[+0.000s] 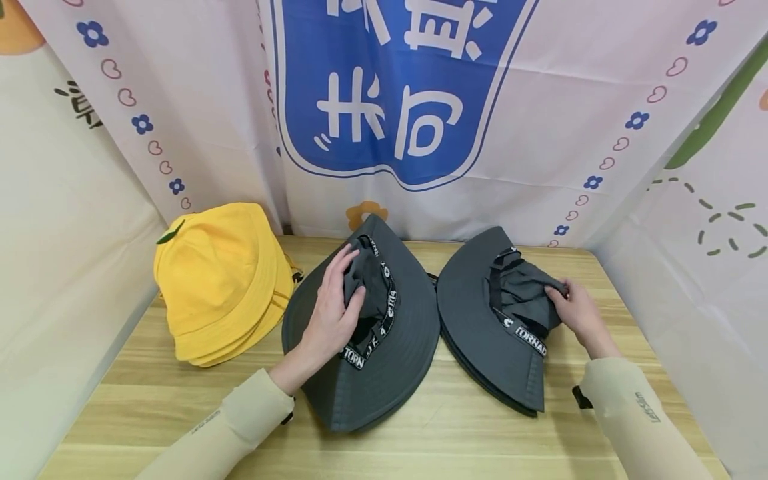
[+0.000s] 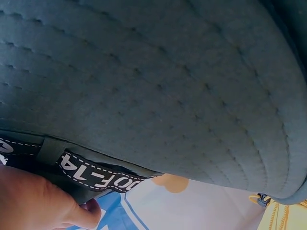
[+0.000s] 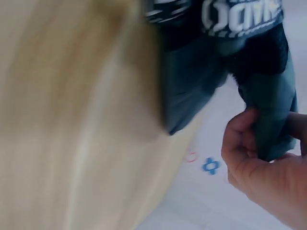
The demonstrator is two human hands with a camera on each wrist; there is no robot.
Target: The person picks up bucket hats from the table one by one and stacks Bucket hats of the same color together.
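Two dark grey wide-brimmed bucket hats lie side by side, their black lettered bands showing. On the left dark hat rests my left hand, fingers extended over the crown and thumb spread apart from them. The left wrist view is mostly filled by this hat's stitched brim, with the thumb beside the lettered band. My right hand pinches the crumpled crown of the right dark hat between thumb and fingers. That pinched cloth also shows in the right wrist view. Doubled brim edges show under the right hat.
Stacked yellow bucket hats, the top one with a green leaf, stand at the back left beside the left dark hat. The wooden table is bounded by a printed cloth backdrop behind and pale cloth walls at both sides.
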